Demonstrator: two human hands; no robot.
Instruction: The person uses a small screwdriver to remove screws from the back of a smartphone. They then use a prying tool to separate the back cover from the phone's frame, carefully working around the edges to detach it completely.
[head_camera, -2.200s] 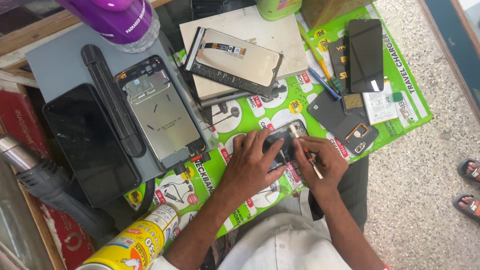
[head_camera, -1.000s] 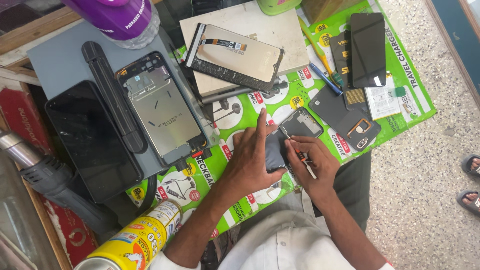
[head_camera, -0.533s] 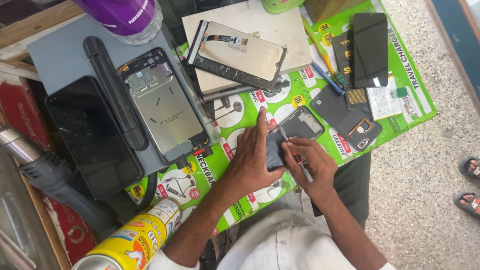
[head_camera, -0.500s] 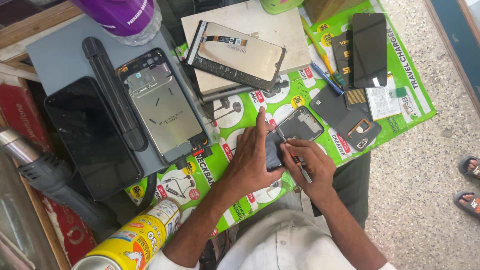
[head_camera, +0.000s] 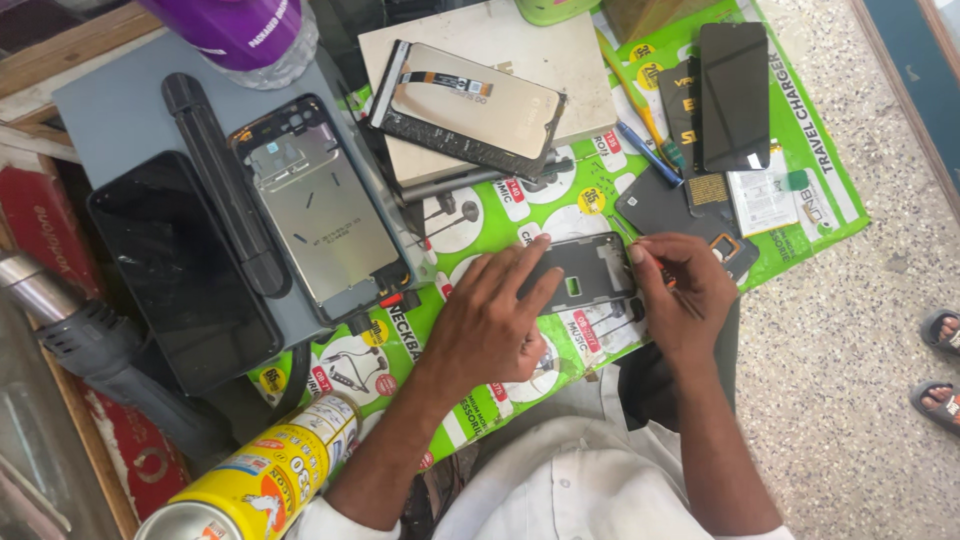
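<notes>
At the far left lie a heat gun (head_camera: 80, 335) and a black screen (head_camera: 180, 265), then a bare phone frame (head_camera: 320, 215) on the grey mat (head_camera: 110, 120), and a yellow can (head_camera: 250, 480) at the bottom edge.

Right of these, the left hand (head_camera: 490, 320) lies flat, fingers spread and stretched forward, pinning the left end of a small dark plate (head_camera: 585, 272) to the green sheet (head_camera: 480, 215). The plate lies flat, its long axis running left to right, tilted slightly up to the right.

The right hand (head_camera: 685, 295) is pinched narrow around a thin tool (head_camera: 660, 268) whose tip meets the plate's right edge. This looks like fine prying or picking at the plate. The next move calls for steady downward hold and small, light tool strokes.
</notes>
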